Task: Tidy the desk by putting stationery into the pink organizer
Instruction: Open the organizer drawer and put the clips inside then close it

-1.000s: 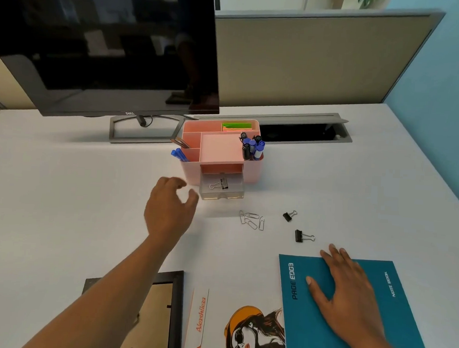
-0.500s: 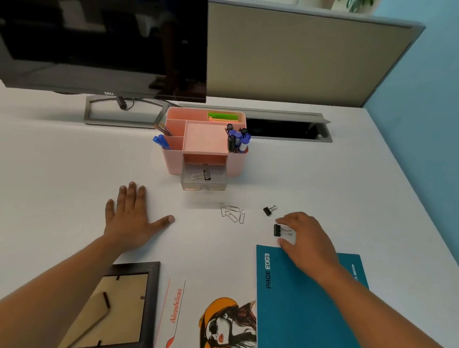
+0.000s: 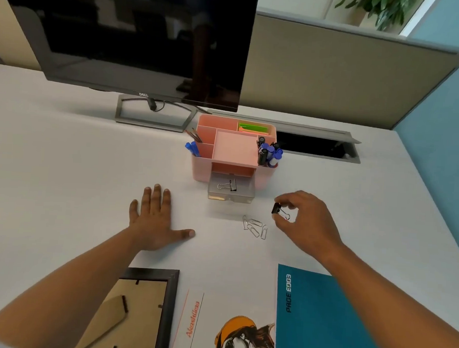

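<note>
**Moved since half a second ago:** the right grip (image 3: 306,221) has left the tabletop (image 3: 61,177) with one black binder clip (image 3: 276,209) and come nearer the pink organizer (image 3: 203,169). The left grip (image 3: 153,217) has not shifted.

**Items, left to right, placed against the organizer:**
- Left grip: front-left of the organizer, flat on the tabletop, fingers straight and spread, holding nothing.
- Clear drawer (image 3: 245,199): pulled out of the organizer's front, with one stored clip (image 3: 227,186) lying inside.
- Paper clips (image 3: 254,226): a loose cluster just in front of the drawer and a little right, not yet put away.
- Right grip: front-right of the organizer, thumb and fingertips pinched on the binder clip's wire handles.

**Step in hand, as we judge it:** carry the clip leftward over the open drawer. We would release it low, so it settles beside the stored clip and does not bounce over the shallow wall. The hand should pass above the paper clips so they are not scattered.

**Hidden or unclear:**
- We cannot find the second loose clip that lay front-right of the organizer earlier. The right grip may be covering it.
- The drawer's transparent walls are hard to trace.
- We cannot tell whether the held clip is fully clear of the tabletop.
</note>
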